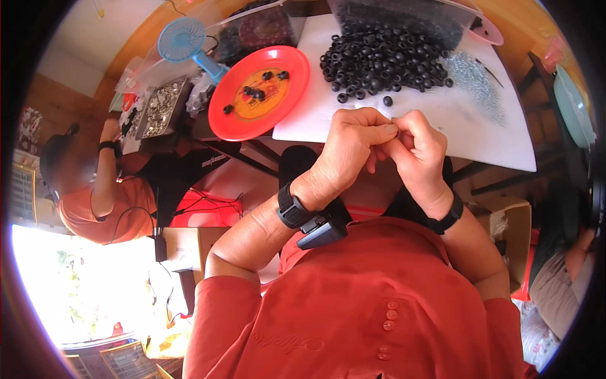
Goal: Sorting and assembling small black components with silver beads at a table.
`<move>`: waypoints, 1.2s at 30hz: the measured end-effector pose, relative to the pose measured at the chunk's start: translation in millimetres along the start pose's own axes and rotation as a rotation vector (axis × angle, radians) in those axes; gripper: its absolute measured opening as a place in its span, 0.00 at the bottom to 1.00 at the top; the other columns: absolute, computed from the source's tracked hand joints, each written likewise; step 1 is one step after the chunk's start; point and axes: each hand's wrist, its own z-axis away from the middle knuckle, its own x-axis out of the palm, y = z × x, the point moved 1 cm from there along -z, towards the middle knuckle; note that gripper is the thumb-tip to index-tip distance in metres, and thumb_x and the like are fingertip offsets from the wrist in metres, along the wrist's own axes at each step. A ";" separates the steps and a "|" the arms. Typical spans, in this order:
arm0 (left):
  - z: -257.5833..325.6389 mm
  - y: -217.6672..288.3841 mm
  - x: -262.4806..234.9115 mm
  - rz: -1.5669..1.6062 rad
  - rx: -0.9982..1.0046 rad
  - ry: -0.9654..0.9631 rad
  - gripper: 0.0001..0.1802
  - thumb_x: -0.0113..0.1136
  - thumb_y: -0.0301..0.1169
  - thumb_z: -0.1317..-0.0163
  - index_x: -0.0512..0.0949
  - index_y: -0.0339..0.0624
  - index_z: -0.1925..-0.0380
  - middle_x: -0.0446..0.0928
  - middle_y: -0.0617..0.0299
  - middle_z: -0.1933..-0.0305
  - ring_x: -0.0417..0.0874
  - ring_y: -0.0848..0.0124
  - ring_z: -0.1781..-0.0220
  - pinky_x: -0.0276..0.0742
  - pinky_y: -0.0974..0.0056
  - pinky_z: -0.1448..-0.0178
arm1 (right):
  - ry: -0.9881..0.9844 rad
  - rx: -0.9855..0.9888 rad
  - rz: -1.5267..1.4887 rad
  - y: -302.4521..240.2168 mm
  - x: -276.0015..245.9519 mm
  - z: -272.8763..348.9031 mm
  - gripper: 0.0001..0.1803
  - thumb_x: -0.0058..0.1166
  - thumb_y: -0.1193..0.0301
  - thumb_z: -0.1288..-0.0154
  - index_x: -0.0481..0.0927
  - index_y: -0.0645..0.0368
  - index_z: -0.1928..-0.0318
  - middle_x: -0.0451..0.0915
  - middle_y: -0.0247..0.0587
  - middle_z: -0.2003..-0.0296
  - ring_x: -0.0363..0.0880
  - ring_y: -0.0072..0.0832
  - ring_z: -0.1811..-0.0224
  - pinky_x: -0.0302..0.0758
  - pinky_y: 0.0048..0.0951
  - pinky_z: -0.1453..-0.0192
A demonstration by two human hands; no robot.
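My left hand (352,142) and my right hand (421,151) meet fingertip to fingertip over the near edge of a white sheet (303,107). Both are closed in a pinch; whatever lies between the fingers is too small or hidden to make out. Just beyond them spreads a heap of round black beads (385,60) with holes, one loose bead (387,101) lying nearest my fingers. To the right of the heap is a pile of small, thin, silvery-blue pieces (476,82). A red plate (221,123) with an orange middle holds several black beads, left of my hands.
A clear plastic bin (404,16) stands behind the beads. Beyond the plate are a blue hand fan (183,41) and a metal tray (165,107) of small shiny parts. Another person (104,202) works at the left. A cardboard box (510,240) stands at my right.
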 end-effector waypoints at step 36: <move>-9.0 73.5 -317.0 -0.382 0.385 0.863 0.28 0.72 0.27 0.52 0.79 0.34 0.48 0.83 0.56 0.54 0.83 0.68 0.55 0.77 0.64 0.59 | -0.189 0.215 0.050 -8.1 -8.4 -13.4 0.05 0.61 0.82 0.41 0.79 0.64 0.64 0.79 0.32 0.73 0.75 0.18 0.73 0.72 0.20 0.66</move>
